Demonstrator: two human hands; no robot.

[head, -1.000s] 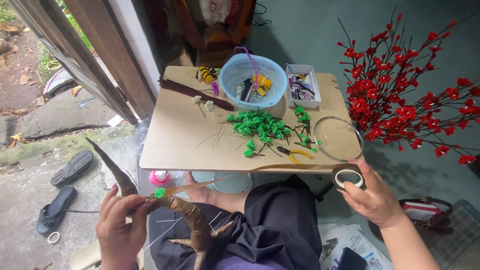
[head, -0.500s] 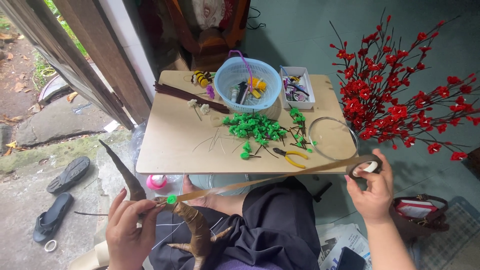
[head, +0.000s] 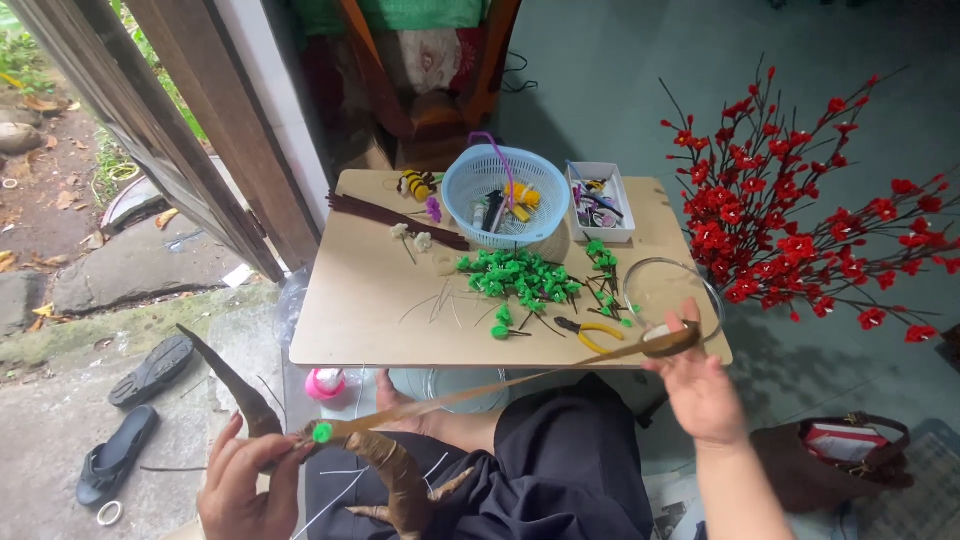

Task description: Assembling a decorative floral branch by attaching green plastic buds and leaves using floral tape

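item: brown wrapped branch (head: 400, 480), forked, lying across our lap below the counter (head: 370, 300); a dark pointed limb of it rises to the left. a small green bud (head: 322, 432) sits on it just beside our left fingertips.

left hand (head: 245, 485): fingers closed around the branch at the bud, thumb and forefinger pinching there.

right hand (head: 700, 390): fingers narrow, gripping a roll of brown floral tape (head: 670, 343) at the counter's near right corner. a strip of the tape (head: 500, 385) runs taut from the roll down to the branch at our left fingers, well apart from the right hand's end.

on the counter: heap of green buds with wire stems (head: 515, 275) at centre; yellow-handled pliers (head: 585, 333) near the front edge; blue plastic basket (head: 505, 200) of oddments at the back; white tray (head: 600, 200) beside it; bundle of dark brown stems (head: 390, 217) at back left; coil of wire (head: 672, 290) on the right.

off the counter: artificial branch of red blossoms (head: 790, 240) to the right; brown bag (head: 835, 460) on the floor at lower right; pair of black sandals (head: 135, 410) on the ground at left; pink-capped bottle (head: 325, 383) under the counter edge.
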